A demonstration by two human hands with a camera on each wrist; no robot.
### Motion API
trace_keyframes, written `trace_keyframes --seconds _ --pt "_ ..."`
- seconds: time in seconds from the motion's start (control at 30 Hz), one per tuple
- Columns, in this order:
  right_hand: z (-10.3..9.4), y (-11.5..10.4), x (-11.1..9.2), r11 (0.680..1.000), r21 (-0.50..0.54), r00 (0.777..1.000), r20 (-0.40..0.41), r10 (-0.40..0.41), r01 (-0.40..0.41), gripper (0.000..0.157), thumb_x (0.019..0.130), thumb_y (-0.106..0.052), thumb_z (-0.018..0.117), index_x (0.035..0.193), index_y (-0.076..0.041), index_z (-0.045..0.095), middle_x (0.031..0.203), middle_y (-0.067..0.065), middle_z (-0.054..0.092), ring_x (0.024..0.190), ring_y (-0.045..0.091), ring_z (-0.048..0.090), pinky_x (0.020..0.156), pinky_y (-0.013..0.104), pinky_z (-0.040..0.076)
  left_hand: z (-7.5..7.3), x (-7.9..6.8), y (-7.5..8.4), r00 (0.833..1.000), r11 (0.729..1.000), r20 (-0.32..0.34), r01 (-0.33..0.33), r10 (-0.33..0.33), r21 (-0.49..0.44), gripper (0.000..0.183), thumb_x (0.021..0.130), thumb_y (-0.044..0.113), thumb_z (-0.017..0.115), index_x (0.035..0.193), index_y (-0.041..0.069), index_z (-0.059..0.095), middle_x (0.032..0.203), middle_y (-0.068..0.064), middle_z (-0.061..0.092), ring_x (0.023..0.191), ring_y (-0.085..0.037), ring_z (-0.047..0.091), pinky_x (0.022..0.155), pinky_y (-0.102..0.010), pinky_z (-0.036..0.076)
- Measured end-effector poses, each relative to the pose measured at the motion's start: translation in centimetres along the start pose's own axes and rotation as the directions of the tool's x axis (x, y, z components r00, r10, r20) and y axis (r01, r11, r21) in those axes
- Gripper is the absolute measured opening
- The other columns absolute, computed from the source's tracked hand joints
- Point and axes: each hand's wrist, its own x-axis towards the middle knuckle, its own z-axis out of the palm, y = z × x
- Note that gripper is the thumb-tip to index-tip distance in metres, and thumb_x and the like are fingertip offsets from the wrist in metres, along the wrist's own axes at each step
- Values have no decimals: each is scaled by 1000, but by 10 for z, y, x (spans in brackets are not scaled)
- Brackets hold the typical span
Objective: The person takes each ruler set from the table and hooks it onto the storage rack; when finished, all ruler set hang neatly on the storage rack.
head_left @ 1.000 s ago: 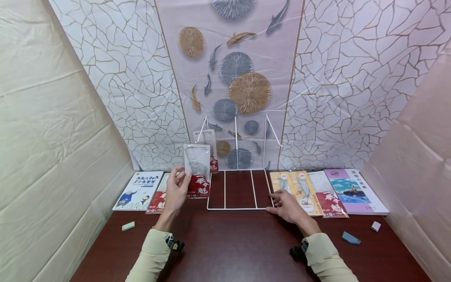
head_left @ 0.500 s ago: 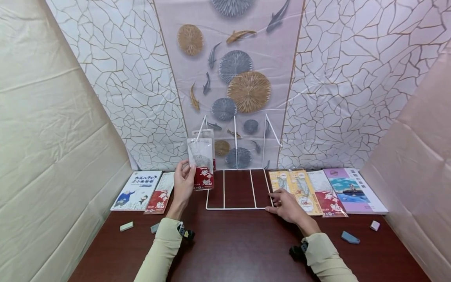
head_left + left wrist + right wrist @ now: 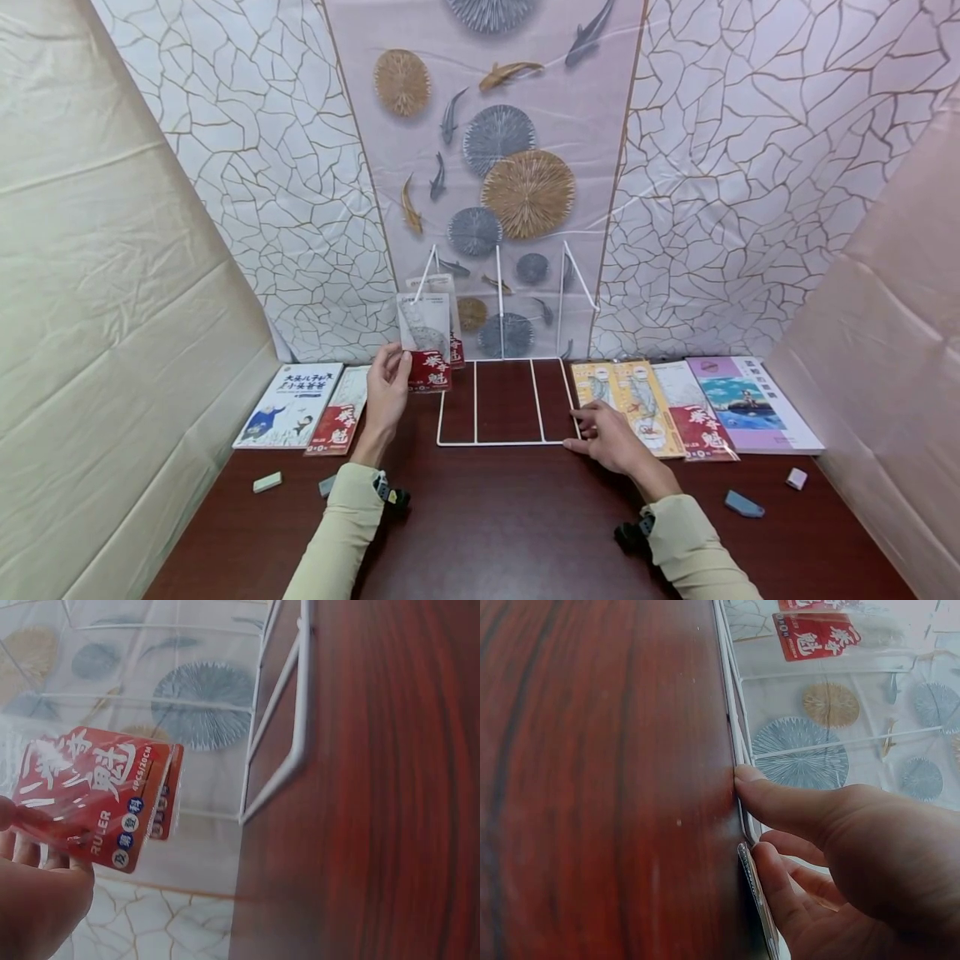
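Head view: the left hand (image 3: pixel 386 387) pinched a rectangular red-and-white plastic ruler packet (image 3: pixel 427 340) at its two o'clock; the right hand (image 3: pixel 609 437) gripped a white wire rack (image 3: pixel 502 444).

Cloth hangings (image 3: pixel 720 167) around a dark table (image 3: pixel 487 517) suggest a draped booth.

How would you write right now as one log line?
left hand: holds ruler packet | right hand: holds white rack at near right corner | matching packet: behind the held one | purple book: lies far right
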Motion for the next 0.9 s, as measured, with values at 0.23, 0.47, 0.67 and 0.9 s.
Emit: trace_keyframes --seconds 0.23,0.47,0.67,0.9 --pt "-1 -1 0 1000 -9 1000 2 -15 15 59 82 -25 84 130 4 64 121 17 61 90 22 68 75 36 60 -27 2 -19 999 996 15 -36 34 78 33 102 16 58 130 -1 59 130 -23 65 116 -11 64 100 -14 48" --pt "-3 -3 1 1000 2 1000 16 1 -1 59 83 -24 84 132 4 63 124 19 60 92 24 69 76 35 60 -68 -4 -21 998 927 66 -48 25 371 28 102 12 58 128 1 61 123 -20 68 117 -39 63 102 -41 54" --pt "-3 -2 0 1000 -6 1000 23 17 -17 61 84 -25 83 133 2 62 126 18 59 92 22 68 74 31 59 -104 -9 -26 954 657 125 91 -274 748 40 103 16 54 142 9 51 117 -22 68 71 -33 65 61 -44 58" --pt "0 0 1 1000 0 1000 27 15 -15 61 83 -26 83 134 2 62 126 17 59 91 19 68 73 27 57 -110 -10 -26 936 467 133 37 -326 883 47 96 2 49 143 -4 48 120 -31 63 85 -34 66 66 -39 57"
